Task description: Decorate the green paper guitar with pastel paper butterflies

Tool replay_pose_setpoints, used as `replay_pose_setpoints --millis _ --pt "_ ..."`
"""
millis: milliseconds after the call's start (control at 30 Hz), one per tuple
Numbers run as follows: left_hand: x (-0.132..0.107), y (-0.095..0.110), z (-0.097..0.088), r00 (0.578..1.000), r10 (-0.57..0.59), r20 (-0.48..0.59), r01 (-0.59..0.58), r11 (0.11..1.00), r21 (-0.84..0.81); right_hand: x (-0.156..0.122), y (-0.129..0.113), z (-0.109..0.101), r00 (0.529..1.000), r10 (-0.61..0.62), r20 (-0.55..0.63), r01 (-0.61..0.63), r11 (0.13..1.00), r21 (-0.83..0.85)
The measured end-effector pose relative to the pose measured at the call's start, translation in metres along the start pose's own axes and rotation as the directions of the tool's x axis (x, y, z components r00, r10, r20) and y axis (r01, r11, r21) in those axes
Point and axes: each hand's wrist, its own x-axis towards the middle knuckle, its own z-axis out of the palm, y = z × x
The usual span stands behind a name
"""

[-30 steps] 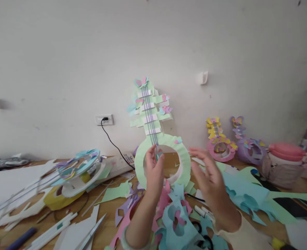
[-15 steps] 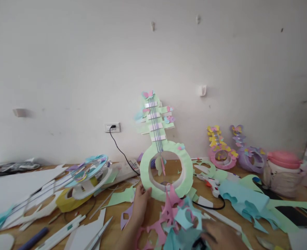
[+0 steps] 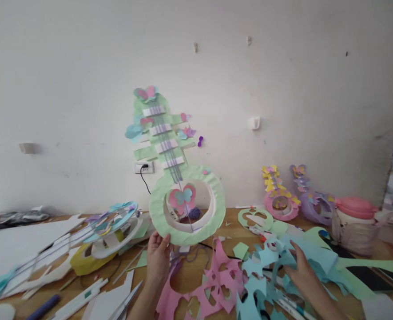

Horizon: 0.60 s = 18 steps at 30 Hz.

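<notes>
My left hand [image 3: 159,252] pinches the lower left rim of a pale green paper lute [image 3: 158,213]. The lute tilts to the left, its ring-shaped body raised off the table. Purple strings run along its neck over white strips, paper butterflies decorate the head and pegs, and a pink-and-blue butterfly [image 3: 182,198] hangs in the ring. My right hand [image 3: 301,269] has its thumb and finger around a light blue cut-out paper scrap [image 3: 258,269]; its other fingers are partly hidden. A pink cut-out sheet [image 3: 212,289] lies between my hands.
On the left lie a blue-and-yellow paper instrument [image 3: 99,253], scissors [image 3: 129,300] and a white cutter [image 3: 79,300]. Small pink [image 3: 281,206] and purple [image 3: 316,206] paper lutes stand at the back right, beside a pink-lidded container [image 3: 356,222]. A socket [image 3: 144,167] is on the wall.
The green lute has risen and shifted left with my left hand, tilting more. My right hand has moved up and right with blue scraps, and the pink sheet shows more fully.
</notes>
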Motion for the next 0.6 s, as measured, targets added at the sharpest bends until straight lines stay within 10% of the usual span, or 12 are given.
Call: replay_pose_setpoints --millis 333,600 --pt "0.009 0.005 -0.013 1.0 0.014 0.028 -0.014 1.0 0.022 -0.015 -0.083 -0.017 0.962 -0.267 0.06 0.233 0.914 0.331" --pt "-0.013 -0.022 -0.002 0.973 0.216 0.079 -0.23 0.937 0.263 -0.028 -0.111 0.036 0.935 -0.081 0.346 -0.098 0.878 0.469"
